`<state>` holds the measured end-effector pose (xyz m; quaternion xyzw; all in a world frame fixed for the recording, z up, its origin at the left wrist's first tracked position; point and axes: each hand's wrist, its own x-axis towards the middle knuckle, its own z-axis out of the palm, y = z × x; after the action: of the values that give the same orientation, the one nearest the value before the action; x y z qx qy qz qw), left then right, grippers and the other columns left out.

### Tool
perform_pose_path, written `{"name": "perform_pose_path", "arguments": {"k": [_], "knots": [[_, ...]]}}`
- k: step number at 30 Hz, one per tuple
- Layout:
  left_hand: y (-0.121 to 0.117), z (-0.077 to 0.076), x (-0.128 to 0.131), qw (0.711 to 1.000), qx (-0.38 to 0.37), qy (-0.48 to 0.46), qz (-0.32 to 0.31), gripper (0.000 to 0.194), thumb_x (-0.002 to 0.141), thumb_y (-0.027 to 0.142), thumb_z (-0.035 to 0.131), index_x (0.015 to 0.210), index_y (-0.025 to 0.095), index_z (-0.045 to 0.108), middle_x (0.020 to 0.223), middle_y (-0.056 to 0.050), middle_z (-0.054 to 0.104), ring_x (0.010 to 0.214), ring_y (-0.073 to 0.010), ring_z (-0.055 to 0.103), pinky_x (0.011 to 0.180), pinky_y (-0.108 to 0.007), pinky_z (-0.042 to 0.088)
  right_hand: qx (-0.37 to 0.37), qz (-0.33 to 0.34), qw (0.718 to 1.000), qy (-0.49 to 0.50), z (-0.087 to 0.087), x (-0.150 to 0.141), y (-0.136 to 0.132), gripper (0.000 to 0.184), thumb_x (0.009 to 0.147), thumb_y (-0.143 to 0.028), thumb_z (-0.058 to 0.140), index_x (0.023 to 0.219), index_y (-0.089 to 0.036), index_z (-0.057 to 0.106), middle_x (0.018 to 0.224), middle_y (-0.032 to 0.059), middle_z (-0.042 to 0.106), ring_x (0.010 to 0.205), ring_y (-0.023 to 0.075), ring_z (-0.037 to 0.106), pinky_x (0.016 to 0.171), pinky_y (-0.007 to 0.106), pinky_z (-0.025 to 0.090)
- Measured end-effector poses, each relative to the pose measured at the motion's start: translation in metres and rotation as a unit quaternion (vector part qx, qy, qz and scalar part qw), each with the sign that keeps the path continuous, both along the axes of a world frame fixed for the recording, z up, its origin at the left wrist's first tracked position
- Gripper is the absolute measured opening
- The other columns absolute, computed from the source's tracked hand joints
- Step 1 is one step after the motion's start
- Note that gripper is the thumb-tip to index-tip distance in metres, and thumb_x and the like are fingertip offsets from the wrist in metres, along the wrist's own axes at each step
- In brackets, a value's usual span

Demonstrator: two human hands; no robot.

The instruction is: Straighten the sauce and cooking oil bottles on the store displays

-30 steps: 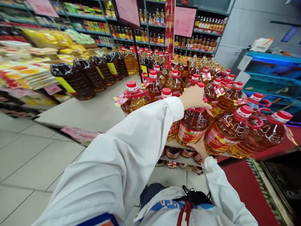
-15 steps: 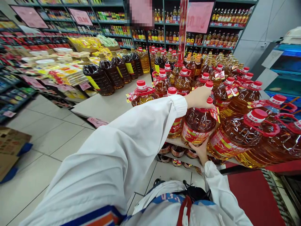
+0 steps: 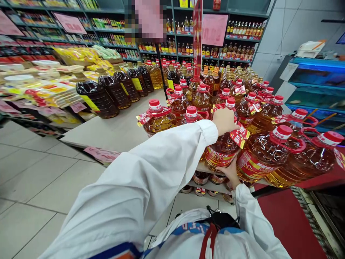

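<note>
A big amber oil jug (image 3: 222,149) with a red label stands at the front edge of a low display table (image 3: 115,131). My left hand (image 3: 225,120) is closed over its top, covering the cap and handle. My right hand (image 3: 229,172) cups the jug's lower front side from below, its fingers pressed against the label. Both of my sleeves are white. More jugs of the same kind (image 3: 265,154) crowd the table to the right and behind, all with red caps and red handles.
Dark oil jugs (image 3: 95,99) line the table's far left side. Packaged goods (image 3: 48,86) fill racks on the left and bottle shelves (image 3: 237,39) stand at the back. More jugs sit under the table (image 3: 201,178). A red mat (image 3: 285,219) lies at right.
My left hand has slid down tighter over the jug's cap, and the jug has shifted slightly towards me. The view has swung a little back to the right.
</note>
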<state>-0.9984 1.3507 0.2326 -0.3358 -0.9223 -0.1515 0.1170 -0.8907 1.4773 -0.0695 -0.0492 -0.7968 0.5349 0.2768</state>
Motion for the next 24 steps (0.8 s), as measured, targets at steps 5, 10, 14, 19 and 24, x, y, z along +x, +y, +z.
{"name": "perform_pose_path", "arguments": {"k": [5,10,14,19,24], "knots": [[-0.002,0.002,-0.016,0.997,-0.026,-0.003,-0.078,0.047,0.075,0.052,0.081,0.097,0.012,0.074,0.098,-0.017,0.074,0.099,-0.0337,0.07,0.086,-0.041,0.054,0.013,-0.092,0.995,0.025,0.009,0.0,-0.036,0.137,0.057,-0.062,0.088,0.16,-0.014,0.011,0.16,0.0249,0.028,0.147,0.0349,0.036,0.124,0.056,0.027],[-0.02,0.013,-0.052,0.963,-0.07,-0.081,-0.248,0.044,0.071,0.048,0.082,0.102,0.018,0.072,0.105,-0.011,0.075,0.099,-0.0286,0.069,0.089,-0.038,0.053,0.099,-0.245,0.964,0.038,-0.003,0.03,-0.122,0.12,0.075,-0.058,0.079,0.161,-0.011,0.01,0.163,0.0285,0.013,0.155,0.0419,0.012,0.124,0.066,0.015],[-0.023,0.005,-0.041,0.965,-0.028,-0.089,-0.247,0.041,0.079,0.041,0.075,0.112,0.019,0.067,0.112,-0.008,0.074,0.1,-0.0243,0.068,0.09,-0.034,0.052,0.095,-0.203,0.974,0.038,-0.009,0.04,-0.111,0.119,0.076,-0.062,0.077,0.159,-0.012,0.008,0.161,0.0288,0.012,0.155,0.0399,0.015,0.124,0.063,0.019],[-0.016,-0.004,-0.002,0.998,0.021,-0.013,-0.05,0.05,0.078,0.053,0.078,0.106,0.012,0.068,0.112,-0.018,0.072,0.103,-0.034,0.068,0.087,-0.042,0.053,0.033,-0.088,0.995,0.024,0.007,0.023,-0.031,0.132,0.067,-0.066,0.083,0.159,-0.015,0.003,0.16,0.0262,0.023,0.151,0.0338,0.029,0.126,0.055,0.024],[-0.023,0.0,-0.017,0.984,0.006,-0.022,-0.174,0.043,0.085,0.045,0.073,0.117,0.017,0.066,0.117,-0.012,0.073,0.107,-0.028,0.068,0.092,-0.038,0.051,0.052,-0.109,0.992,0.033,0.014,0.019,-0.034,0.137,0.063,-0.067,0.085,0.16,-0.014,0.004,0.162,0.0265,0.021,0.152,0.0352,0.027,0.126,0.055,0.023]]}}
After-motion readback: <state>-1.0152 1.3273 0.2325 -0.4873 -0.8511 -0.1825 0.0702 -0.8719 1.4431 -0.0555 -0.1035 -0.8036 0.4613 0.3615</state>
